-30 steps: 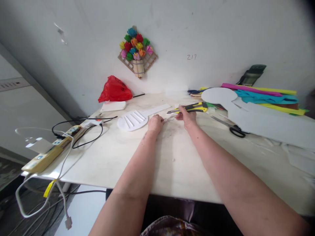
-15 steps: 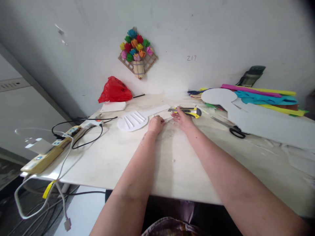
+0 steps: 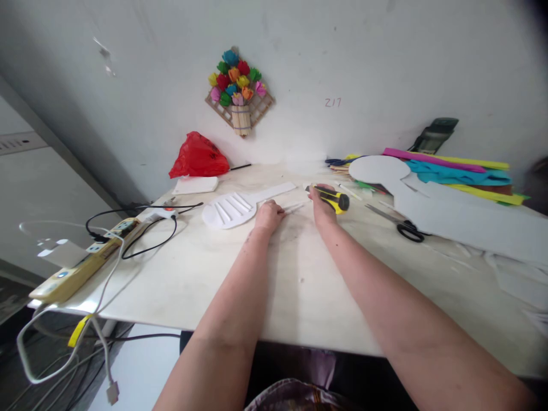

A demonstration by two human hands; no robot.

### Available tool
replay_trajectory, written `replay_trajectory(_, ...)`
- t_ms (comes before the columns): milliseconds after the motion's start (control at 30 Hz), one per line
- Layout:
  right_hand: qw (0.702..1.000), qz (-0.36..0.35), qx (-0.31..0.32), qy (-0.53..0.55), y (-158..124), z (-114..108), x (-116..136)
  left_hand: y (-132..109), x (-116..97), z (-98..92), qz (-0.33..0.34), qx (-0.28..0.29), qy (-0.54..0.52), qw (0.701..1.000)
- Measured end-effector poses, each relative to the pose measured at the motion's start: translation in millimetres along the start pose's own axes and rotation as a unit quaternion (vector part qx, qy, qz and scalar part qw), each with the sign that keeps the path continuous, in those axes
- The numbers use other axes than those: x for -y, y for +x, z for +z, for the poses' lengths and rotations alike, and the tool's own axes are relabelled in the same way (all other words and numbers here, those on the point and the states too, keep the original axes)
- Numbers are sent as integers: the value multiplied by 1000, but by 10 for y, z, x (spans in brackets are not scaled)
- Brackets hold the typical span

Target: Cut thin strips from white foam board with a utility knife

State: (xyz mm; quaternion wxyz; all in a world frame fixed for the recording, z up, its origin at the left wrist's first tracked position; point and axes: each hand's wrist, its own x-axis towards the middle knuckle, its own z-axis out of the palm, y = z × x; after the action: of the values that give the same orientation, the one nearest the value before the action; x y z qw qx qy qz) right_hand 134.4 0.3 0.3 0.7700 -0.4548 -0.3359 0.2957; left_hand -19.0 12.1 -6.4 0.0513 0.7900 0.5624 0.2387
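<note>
In the head view, my left hand (image 3: 269, 216) rests on the table with fingers closed on one end of a thin white strip (image 3: 295, 208), which points to the right. My right hand (image 3: 322, 209) is wrapped around a yellow and black utility knife (image 3: 338, 200), whose front end points left, above the strip's far tip. Just left of my left hand lies a white paddle-shaped cutout (image 3: 209, 214) with several thin strips across its round part. Its handle reaches back to the right.
Black-handled scissors (image 3: 409, 229) lie to the right, beside a large white sheet (image 3: 462, 214) and coloured paper rolls (image 3: 462, 171). At the left edge sit a power strip (image 3: 72, 279) and cables. A red plastic bag (image 3: 199, 157) stands against the wall.
My right hand has taken hold of the utility knife, which lay flat under its fingers before, and has turned it. My left hand stays in place with the strip.
</note>
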Motion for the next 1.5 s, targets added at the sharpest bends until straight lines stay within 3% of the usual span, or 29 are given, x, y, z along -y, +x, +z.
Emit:
replay_trajectory(200,996,49,51,-63,-32,-21,51,20,21,5,39,-5,-4,999)
replay_trajectory(333,985,90,101,-106,38,-5,-9,-1,-18,-36,23,17,19,999)
replay_trajectory(633,976,89,162,-114,-122,-47,-34,-81,-85,-128,-2,11,77,997)
replay_trajectory(967,968,93,170,-157,-156,-83,-24,-46,-63,-116,-15,33,46,998)
replay_trajectory(1500,963,75,199,-167,-74,-101,-223,60,70,20,14,14,40,999)
